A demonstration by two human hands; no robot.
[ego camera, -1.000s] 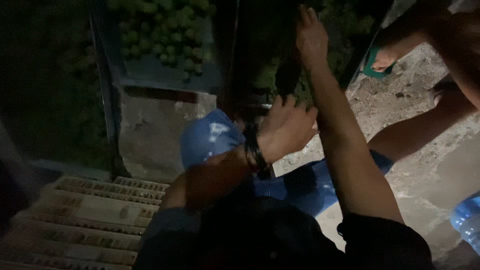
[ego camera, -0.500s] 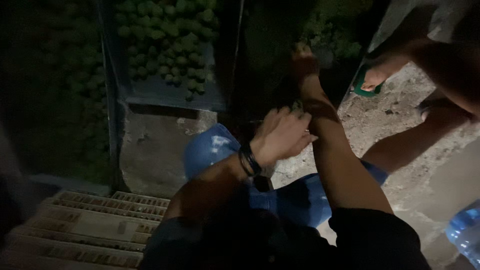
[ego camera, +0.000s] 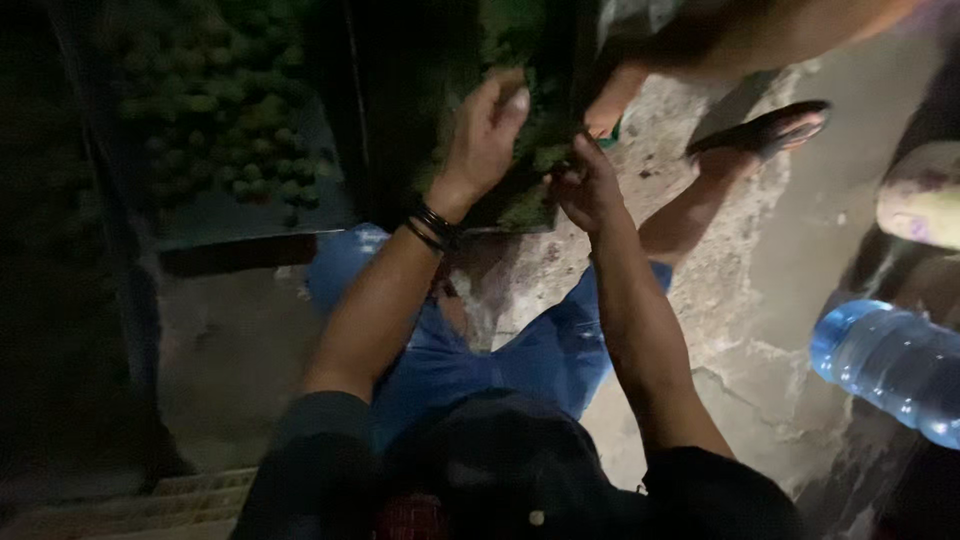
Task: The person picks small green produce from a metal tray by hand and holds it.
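Head view looks down in dim light on a person crouching in blue trousers (ego camera: 520, 360) on a rough concrete floor (ego camera: 740, 300). The left hand (ego camera: 487, 130), with dark bands (ego camera: 432, 225) round the wrist, reaches forward with fingers spread and curled loosely onto a heap of small green fruit (ego camera: 520, 45) that fills a dark crate (ego camera: 500, 215) straight ahead; whether it actually has hold of any fruit cannot be told in the gloom. The right hand (ego camera: 585, 185) sits just beside it at the crate's near right corner, fingers pinched together on a clump of the same green fruit at the rim, though how firmly is unclear. A second crate (ego camera: 250, 225) of green fruit lies to the left, apart from both hands. Beyond the crate, another person's foot in a sandal (ego camera: 765, 128) rests on the floor, with a second bare foot (ego camera: 610, 100) close to the crate's far right edge. A clear blue plastic bottle (ego camera: 890, 365) lies on its side at the right.
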